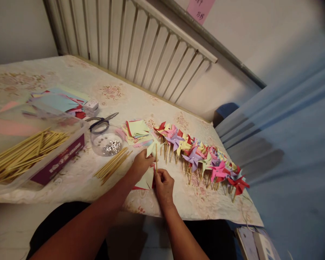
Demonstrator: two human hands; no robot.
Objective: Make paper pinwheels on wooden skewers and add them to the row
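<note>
Head view is showing two bare hands working above a table (135,104) spread with a floral cloth. The left hand (141,167) is reaching in with its grip closed, fingers pinching a pale green paper pinwheel (152,147). The right hand (164,183) is keeping its thumb and fingertips together, its grip clamped on the lower part of a thin upright stick (156,156). The stick's upper end is rising just beside the pinwheel's blades; whether the two are joined, I cannot tell. Beneath the hands, a pale green and red paper piece (145,180) is lying near the table's front edge. To the left, loose sticks (112,167) are resting side by side, and behind them a round clear container (95,147) is holding small silvery bits. Scissors (100,122) are lying just behind that container, their handles near a small white box (91,107). Farther left, a plastic bin (60,162) is holding many more sticks, while coloured sheets (58,99) are spreading out behind it. Beyond the hands, a stack of paper squares (137,129) is sitting near the pinwheel. On the right, finished pinwheels (193,157) in many colours are crowding together in a slanting band.
</note>
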